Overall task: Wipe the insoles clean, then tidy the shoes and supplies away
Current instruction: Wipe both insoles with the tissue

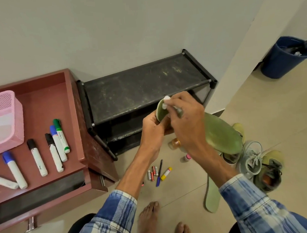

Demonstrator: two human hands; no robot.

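My left hand grips a green insole near its heel end, holding it in the air in front of the black shoe rack. My right hand pinches a small white wipe and presses it on the insole's upper end. A second green insole lies on the floor below my right forearm. Two pale green laced shoes sit on the floor at the right.
A red-brown cabinet at left carries a pink basket and several markers. Batteries, a pen, a glue stick and small bottles lie on the floor. A blue bin stands far right. My bare feet are below.
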